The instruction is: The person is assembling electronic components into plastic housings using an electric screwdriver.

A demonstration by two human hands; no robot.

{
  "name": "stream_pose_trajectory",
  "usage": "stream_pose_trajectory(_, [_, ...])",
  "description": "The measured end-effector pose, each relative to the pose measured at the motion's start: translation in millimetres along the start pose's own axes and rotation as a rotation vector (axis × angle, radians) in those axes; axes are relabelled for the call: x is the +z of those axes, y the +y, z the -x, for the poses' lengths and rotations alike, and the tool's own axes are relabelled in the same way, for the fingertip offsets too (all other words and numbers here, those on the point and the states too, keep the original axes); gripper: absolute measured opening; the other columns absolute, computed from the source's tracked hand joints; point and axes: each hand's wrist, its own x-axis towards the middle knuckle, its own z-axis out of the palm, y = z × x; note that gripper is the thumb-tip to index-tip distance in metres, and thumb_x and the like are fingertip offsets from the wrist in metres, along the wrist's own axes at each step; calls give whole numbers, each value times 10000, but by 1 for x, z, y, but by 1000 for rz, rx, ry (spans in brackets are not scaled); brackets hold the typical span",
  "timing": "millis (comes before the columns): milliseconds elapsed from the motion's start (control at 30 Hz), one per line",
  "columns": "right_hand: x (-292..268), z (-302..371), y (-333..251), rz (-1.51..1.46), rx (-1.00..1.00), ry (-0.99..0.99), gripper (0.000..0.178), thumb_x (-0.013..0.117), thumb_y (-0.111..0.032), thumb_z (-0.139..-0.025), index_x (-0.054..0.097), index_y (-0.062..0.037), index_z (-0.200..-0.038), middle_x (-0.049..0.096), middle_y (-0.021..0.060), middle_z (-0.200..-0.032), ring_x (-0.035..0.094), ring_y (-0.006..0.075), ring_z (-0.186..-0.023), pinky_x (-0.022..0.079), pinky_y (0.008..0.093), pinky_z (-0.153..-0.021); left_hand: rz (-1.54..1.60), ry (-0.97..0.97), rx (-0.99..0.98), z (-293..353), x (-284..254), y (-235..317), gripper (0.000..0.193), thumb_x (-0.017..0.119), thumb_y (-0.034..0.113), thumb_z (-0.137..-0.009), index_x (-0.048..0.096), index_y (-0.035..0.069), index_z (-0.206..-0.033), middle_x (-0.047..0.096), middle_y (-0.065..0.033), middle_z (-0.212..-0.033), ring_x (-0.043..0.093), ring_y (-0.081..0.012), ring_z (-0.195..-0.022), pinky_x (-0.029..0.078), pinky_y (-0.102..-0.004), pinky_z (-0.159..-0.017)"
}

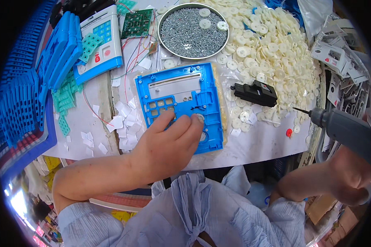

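Observation:
A blue plastic panel (212, 119) lies inner side up on a plastic-wrapped pad in front of me. It has a long slot, a grid of square holes and several ribs. My left hand (169, 140) rests over its lower middle, fingers bent together. At the fingertips a small pale plastic disc (200, 117) shows in part, and the fingers close on it. Off at the right, my right hand (350, 175) is wrapped round a grey electric screwdriver (345, 131). The bit of the tool points left, apart from the panel.
Behind the panel stands a round tin of screws (185, 35). A heap of pale discs (276, 49) spreads right, with a black plastic block (256, 93) before it. Leftward are stacked blue panels (64, 51), a keypad casing (101, 45), a green circuit board (137, 24) and paper scraps (125, 123).

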Motion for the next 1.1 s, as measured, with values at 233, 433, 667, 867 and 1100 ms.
stream_pose_trajectory(233, [22,-15,18,-357,438,-842,634,641,-452,-928,423,-138,-1434,418,66,-1171,451,187,-972,319,369,-899,236,-4,-70,-2,1,-12,428,684,97,-778,670,18,-1199,618,-95,-1192,594,-249,-1004,455,-425,-905])
stream_pose_trajectory(433, [39,-6,39,-438,469,-1029,552,690,-332,-927,531,-102,-1404,516,-24,-984,477,87,-795,330,286,-739,377,355,-174,-16,-5,-49,281,700,13,-766,707,82,-1039,639,-97,-1013,629,-311,-913,484,-446,-807])
stream_pose_trajectory(667, [53,11,35,-477,482,-952,512,701,-309,-928,548,-107,-1373,515,-14,-949,473,107,-790,341,292,-736,-173,28,-256,-132,22,-145,84,695,148,-833,770,114,-849,738,-90,-930,694,-286,-964,486,-492,-831])
stream_pose_trajectory(867, [46,21,31,-462,537,-894,454,721,-304,-907,564,-109,-1286,520,-13,-923,476,114,-752,349,284,-705,-154,240,-214,-130,32,-149,151,689,258,-893,784,142,-876,750,-74,-875,716,-275,-901,449,-482,-886])
stream_pose_trajectory(1100, [70,47,27,-349,585,-732,383,691,-338,-940,544,-102,-1204,556,28,-888,508,132,-727,448,348,-762,-70,245,-232,-121,11,-132,195,663,319,-916,776,161,-908,748,-66,-865,708,-263,-880,442,-478,-874])
